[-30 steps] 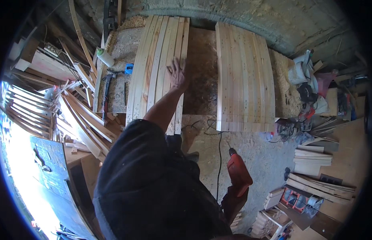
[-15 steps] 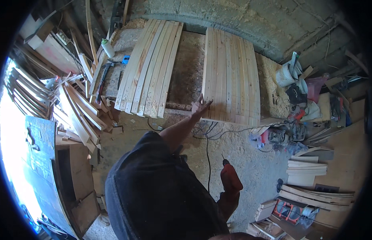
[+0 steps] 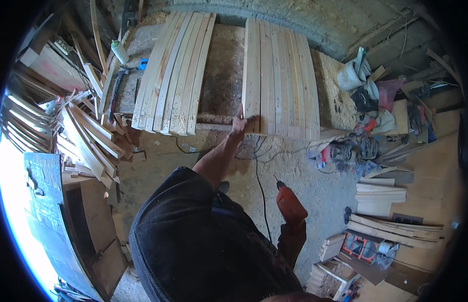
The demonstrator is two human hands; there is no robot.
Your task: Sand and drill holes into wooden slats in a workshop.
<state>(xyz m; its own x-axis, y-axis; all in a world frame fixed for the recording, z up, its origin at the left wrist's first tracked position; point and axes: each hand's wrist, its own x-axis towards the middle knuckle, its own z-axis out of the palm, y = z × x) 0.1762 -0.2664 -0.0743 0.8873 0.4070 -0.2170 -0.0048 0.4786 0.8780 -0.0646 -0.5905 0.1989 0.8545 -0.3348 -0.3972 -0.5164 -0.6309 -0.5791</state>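
Observation:
Two groups of long, pale, slightly curved wooden slats lie side by side across a workbench. At the near end of the right group, my left hand grips the leftmost wooden slat, thumb along its left edge and fingers across its top. A thin dark gap shows between the slats beside it. The left group lies apart from my hand. Low on my right side, my right hand is closed on a red power drill, its thin bit aimed away from me; my fingers are mostly in shadow.
A bottle and a hammer lie at the bench's left end. Sawdust and a white bucket are at its right. A black cord trails over the floor. Offcuts pile up at left; stacked boards lie at right.
My left hand has gone from spread fingers on the slats to gripping the leftmost one. A gap has appeared beside it. The view has shifted slightly; the drill stays low at my right.

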